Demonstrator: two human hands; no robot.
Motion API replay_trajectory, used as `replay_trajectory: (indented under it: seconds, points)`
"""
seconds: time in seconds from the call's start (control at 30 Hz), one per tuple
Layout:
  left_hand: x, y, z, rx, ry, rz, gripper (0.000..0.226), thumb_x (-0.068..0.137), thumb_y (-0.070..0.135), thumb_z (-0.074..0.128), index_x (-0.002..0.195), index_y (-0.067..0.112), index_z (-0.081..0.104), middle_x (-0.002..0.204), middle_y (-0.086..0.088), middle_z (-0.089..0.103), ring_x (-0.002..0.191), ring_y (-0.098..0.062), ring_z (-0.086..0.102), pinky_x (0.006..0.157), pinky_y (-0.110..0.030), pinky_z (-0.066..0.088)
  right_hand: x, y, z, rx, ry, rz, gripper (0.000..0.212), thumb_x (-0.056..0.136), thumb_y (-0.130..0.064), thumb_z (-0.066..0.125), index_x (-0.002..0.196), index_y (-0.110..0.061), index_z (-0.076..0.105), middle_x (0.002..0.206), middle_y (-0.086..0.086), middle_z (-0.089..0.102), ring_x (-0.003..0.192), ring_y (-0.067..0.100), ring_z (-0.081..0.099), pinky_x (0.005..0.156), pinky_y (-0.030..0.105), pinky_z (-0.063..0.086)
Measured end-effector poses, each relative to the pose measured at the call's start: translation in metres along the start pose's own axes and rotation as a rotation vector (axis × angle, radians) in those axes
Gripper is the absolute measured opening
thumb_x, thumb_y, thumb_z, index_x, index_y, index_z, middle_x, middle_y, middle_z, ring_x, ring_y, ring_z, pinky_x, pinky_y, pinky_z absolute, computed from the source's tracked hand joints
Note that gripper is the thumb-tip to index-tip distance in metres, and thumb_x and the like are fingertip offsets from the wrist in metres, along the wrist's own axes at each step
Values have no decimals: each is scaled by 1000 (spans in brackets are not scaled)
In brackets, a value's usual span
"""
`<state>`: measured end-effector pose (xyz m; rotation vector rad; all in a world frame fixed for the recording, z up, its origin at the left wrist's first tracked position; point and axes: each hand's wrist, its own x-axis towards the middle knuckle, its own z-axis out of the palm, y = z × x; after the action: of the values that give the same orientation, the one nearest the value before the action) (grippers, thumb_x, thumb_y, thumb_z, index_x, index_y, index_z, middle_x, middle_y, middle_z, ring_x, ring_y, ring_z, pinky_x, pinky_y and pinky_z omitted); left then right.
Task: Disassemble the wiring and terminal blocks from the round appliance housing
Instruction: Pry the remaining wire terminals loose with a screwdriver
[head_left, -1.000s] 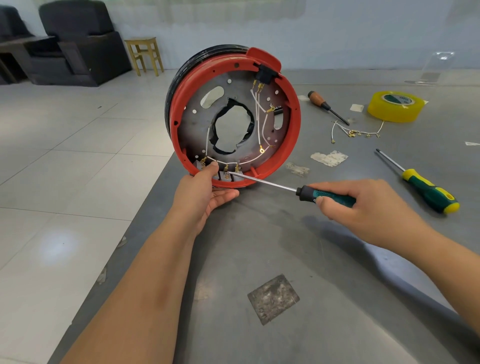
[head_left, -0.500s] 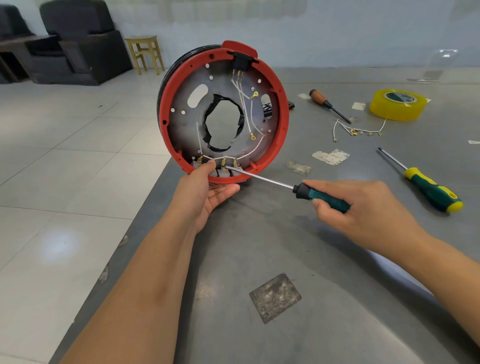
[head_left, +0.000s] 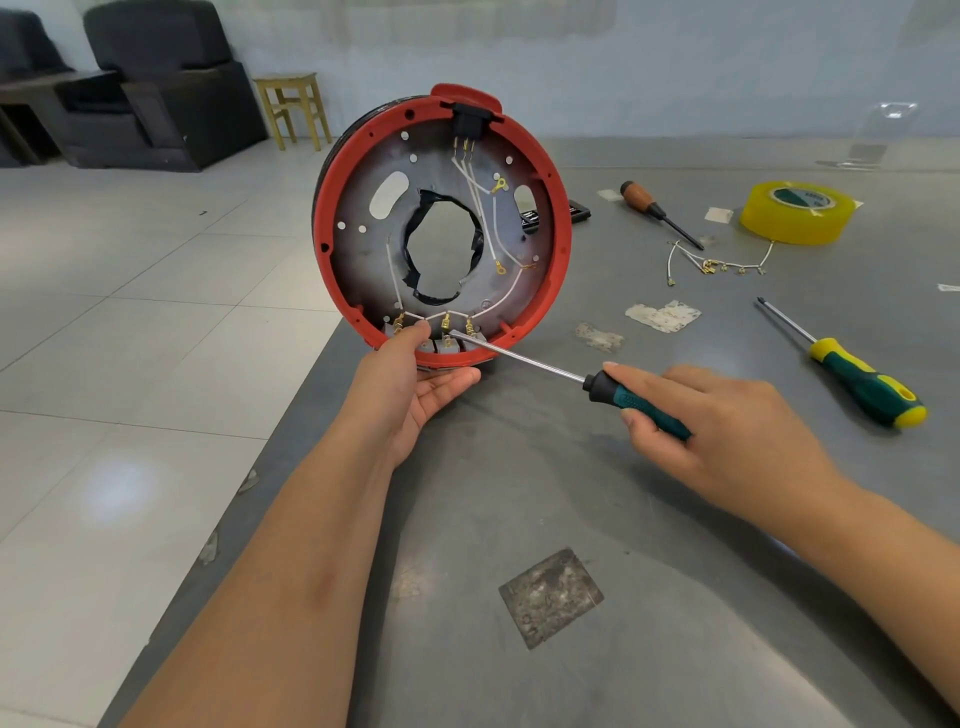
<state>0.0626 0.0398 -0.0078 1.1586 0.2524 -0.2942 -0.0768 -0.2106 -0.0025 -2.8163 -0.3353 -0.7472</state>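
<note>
1. Housing position: I have the round housing standing on edge at the left border of the counter, open face toward the camera. Over the last second it has rolled counter-clockwise; the black connector on the rim moved from upper right to the top.
2. Left hand: it holds the housing's lower rim, thumb on the inner edge beside the terminals and fingers under the outside.
3. Right hand: it grips the green-handled screwdriver. The tip has stayed at the brass terminals at the bottom of the housing.
4. Meaning for the task: I judge that the roll brings the lower terminal row squarely to the blade. The white wires are still attached there, so this group is not yet freed.
5. Removed parts: one wire set already lies on the counter, near the yellow tape roll.
6. Spare tools: a yellow-and-green screwdriver and a wooden-handled screwdriver lie to the right.
7. Writing: the label on the tape roll's core is too small to read. I see no other legible marking.
</note>
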Motion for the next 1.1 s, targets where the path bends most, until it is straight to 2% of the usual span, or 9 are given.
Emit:
replay_trajectory:
  seconds: [0.07, 0.1, 0.2, 0.37, 0.57, 0.7, 0.8, 0.97, 1.1]
  points:
    - [-1, 0, 0, 0, -1, -3, 22, 107, 26, 58, 119, 9, 64, 89, -20, 79, 76, -32, 80, 56, -28, 61, -1, 0, 1, 171, -38, 118, 38, 97, -38, 56, 132, -32, 68, 88, -10, 70, 71, 14, 63, 62, 35, 55]
    - [-1, 0, 0, 2, -5, -5, 22, 107, 26, 58, 118, 9, 64, 89, -20, 79, 77, -33, 80, 56, -29, 61, -1, 0, 1, 254, -51, 171, 37, 94, -37, 58, 130, -36, 68, 92, -16, 72, 79, 10, 65, 68, 27, 54]
    - [-2, 0, -2, 6, -30, -7, 26, 106, 27, 59, 121, 7, 65, 94, -22, 79, 82, -34, 80, 58, -29, 62, -1, 2, 2, 401, -55, 245, 36, 92, -26, 66, 120, -49, 69, 90, -40, 67, 83, -5, 63, 65, 7, 45]
    - [-3, 0, -5, -3, -77, -3, 34, 103, 35, 65, 120, 6, 69, 100, -20, 79, 89, -35, 79, 64, -31, 63, 1, -3, 1, 491, -80, 272, 40, 92, -26, 67, 110, -61, 65, 88, -44, 65, 79, -1, 64, 61, 7, 44]
    - [-4, 3, -7, -4, -150, -11, 68, 89, 62, 71, 133, 11, 62, 110, -20, 78, 99, -37, 78, 72, -35, 65, 1, -7, 5, 515, -76, 282, 36, 92, -22, 67, 114, -52, 70, 80, -40, 65, 62, 0, 59, 52, 6, 38]
    - [-5, 7, -11, -17, -185, -46, 85, 90, 80, 51, 140, 11, 56, 112, -25, 76, 101, -42, 76, 74, -40, 65, 0, -13, 5, 504, -79, 273, 36, 93, -18, 68, 116, -45, 72, 75, -44, 62, 63, -7, 59, 53, 3, 37]
    - [-5, 9, -14, 90, -183, -73, 84, 95, 81, 39, 138, 11, 57, 108, -27, 76, 94, -36, 79, 67, -33, 65, 0, -15, 4, 503, -100, 280, 36, 93, -19, 67, 115, -47, 71, 73, -43, 62, 60, -6, 58, 51, 3, 36]
    - [-4, 17, -19, 320, -101, -83, 75, 97, 80, 36, 129, 16, 58, 96, -31, 76, 62, -25, 74, 50, -24, 58, 0, -14, 2, 511, -112, 286, 37, 94, -21, 67, 113, -53, 69, 70, -38, 63, 54, -1, 55, 49, 5, 35]
    - [-4, 18, -24, 420, -23, -130, 90, 99, 78, 35, 111, -6, 65, 90, -28, 77, 54, -20, 71, 42, -21, 53, 1, -15, 0, 510, -121, 291, 40, 93, -21, 67, 109, -58, 67, 72, -36, 64, 54, 1, 54, 49, 6, 35]
